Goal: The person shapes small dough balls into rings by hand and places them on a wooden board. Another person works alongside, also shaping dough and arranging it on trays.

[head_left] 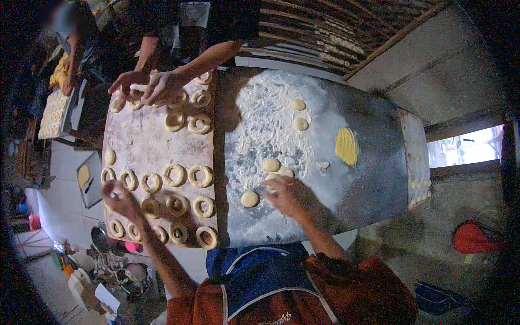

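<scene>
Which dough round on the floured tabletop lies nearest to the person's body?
The lone dough round just left of the right hand; the other visible rounds lie farther up the tabletop.

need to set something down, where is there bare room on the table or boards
Bare room: dark tabletop between the yellow mass and the right-end board; also the middle of the left board, between upper and lower dough rings. Crowded: that board's lower half, where the left hand is, and around the right hand, beside dough rounds.
</scene>
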The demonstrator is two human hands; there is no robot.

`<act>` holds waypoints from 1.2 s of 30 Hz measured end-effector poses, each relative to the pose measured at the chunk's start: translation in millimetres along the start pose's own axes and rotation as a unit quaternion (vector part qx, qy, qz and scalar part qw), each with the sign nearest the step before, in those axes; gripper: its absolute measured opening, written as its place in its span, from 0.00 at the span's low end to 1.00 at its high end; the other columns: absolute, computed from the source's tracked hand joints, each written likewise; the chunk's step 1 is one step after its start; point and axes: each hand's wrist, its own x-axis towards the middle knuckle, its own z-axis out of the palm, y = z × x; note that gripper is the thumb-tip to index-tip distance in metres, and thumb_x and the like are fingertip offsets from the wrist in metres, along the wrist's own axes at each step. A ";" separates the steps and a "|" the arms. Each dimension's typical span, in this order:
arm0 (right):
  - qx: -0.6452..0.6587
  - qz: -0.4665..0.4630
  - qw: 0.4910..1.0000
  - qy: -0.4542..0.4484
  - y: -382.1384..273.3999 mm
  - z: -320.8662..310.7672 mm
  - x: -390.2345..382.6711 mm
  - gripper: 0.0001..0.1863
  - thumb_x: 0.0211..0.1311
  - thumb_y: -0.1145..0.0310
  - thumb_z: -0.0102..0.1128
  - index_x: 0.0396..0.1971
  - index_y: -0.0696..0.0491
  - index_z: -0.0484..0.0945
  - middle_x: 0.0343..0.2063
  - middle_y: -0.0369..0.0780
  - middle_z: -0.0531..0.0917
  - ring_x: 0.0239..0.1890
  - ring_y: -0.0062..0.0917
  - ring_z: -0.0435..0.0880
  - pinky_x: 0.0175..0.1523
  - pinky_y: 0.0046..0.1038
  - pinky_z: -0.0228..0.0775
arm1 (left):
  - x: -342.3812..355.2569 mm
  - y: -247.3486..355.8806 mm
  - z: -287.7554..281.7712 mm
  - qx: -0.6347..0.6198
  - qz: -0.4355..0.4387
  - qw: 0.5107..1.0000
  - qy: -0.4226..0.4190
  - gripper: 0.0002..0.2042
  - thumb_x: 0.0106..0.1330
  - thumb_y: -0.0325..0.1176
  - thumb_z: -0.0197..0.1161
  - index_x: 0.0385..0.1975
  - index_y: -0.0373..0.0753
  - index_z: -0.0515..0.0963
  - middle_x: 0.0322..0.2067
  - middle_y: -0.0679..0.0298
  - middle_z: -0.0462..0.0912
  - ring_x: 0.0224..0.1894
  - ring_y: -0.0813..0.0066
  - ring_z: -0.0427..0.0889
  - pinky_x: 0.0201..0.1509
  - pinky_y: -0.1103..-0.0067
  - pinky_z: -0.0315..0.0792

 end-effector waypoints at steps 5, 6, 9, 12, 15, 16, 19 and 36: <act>0.004 -0.166 0.986 -0.019 5.2 46.5 10.0 0.11 0.52 0.67 0.64 0.34 0.53 0.76 0.30 0.42 0.78 0.32 0.37 0.79 0.39 0.38 0.72 | -168.7 129.1 20.1 -0.100 -0.033 0.963 -0.249 0.08 0.62 0.25 0.57 0.41 0.34 0.74 0.36 0.62 0.79 0.38 0.72 0.77 0.45 0.77 0.69; 0.049 -0.181 0.982 -0.003 11.2 49.1 11.3 0.10 0.51 0.67 0.64 0.32 0.53 0.75 0.29 0.42 0.77 0.30 0.38 0.78 0.38 0.38 0.72 | -194.0 140.6 22.5 -0.112 -0.132 0.938 -0.300 0.08 0.62 0.26 0.57 0.40 0.34 0.74 0.35 0.61 0.79 0.37 0.72 0.77 0.44 0.77 0.69; 0.292 0.081 0.947 -0.107 13.3 12.5 -7.1 0.11 0.49 0.69 0.64 0.28 0.55 0.72 0.29 0.44 0.76 0.29 0.40 0.77 0.36 0.40 0.71 | -236.4 174.9 12.4 -0.071 -0.066 0.912 -0.399 0.07 0.63 0.28 0.57 0.37 0.32 0.75 0.31 0.57 0.80 0.34 0.69 0.79 0.41 0.75 0.72; 0.148 0.077 0.985 -0.038 59.0 37.6 -46.5 0.12 0.50 0.69 0.66 0.30 0.56 0.72 0.28 0.45 0.78 0.32 0.35 0.80 0.37 0.36 0.72 | -269.7 188.7 15.3 -0.068 -0.139 0.873 -0.462 0.09 0.64 0.31 0.57 0.37 0.32 0.76 0.31 0.55 0.81 0.33 0.65 0.80 0.40 0.73 0.73; 0.110 0.079 0.988 -0.070 65.5 15.4 -59.7 0.12 0.49 0.70 0.68 0.30 0.55 0.73 0.28 0.44 0.80 0.35 0.29 0.82 0.37 0.31 0.73 | -304.2 186.6 22.9 -0.067 -0.163 0.860 -0.479 0.11 0.64 0.32 0.58 0.40 0.32 0.76 0.32 0.54 0.81 0.34 0.63 0.81 0.40 0.72 0.75; 0.183 0.104 0.973 -0.098 71.7 17.7 -63.5 0.13 0.49 0.70 0.68 0.30 0.55 0.73 0.28 0.43 0.80 0.34 0.28 0.82 0.37 0.31 0.73 | -315.0 190.2 22.8 -0.032 -0.152 0.855 -0.496 0.12 0.65 0.33 0.60 0.42 0.31 0.76 0.34 0.54 0.82 0.37 0.66 0.82 0.42 0.74 0.75; 0.322 0.103 0.940 -0.051 86.1 17.4 -72.7 0.18 0.46 0.65 0.70 0.34 0.55 0.72 0.29 0.45 0.82 0.32 0.35 0.84 0.38 0.34 0.75 | -348.2 200.9 37.5 -0.188 -0.220 0.846 -0.447 0.13 0.65 0.33 0.61 0.42 0.30 0.76 0.35 0.56 0.82 0.39 0.71 0.81 0.42 0.76 0.75; 0.779 0.107 0.598 -0.155 105.3 -48.3 -89.8 0.23 0.59 0.70 0.55 0.54 0.53 0.63 0.31 0.39 0.77 0.30 0.23 0.80 0.38 0.25 0.73 | -379.9 247.5 43.5 -0.425 -0.353 0.682 -0.479 0.15 0.62 0.21 0.58 0.48 0.37 0.67 0.41 0.57 0.79 0.43 0.71 0.78 0.44 0.78 0.73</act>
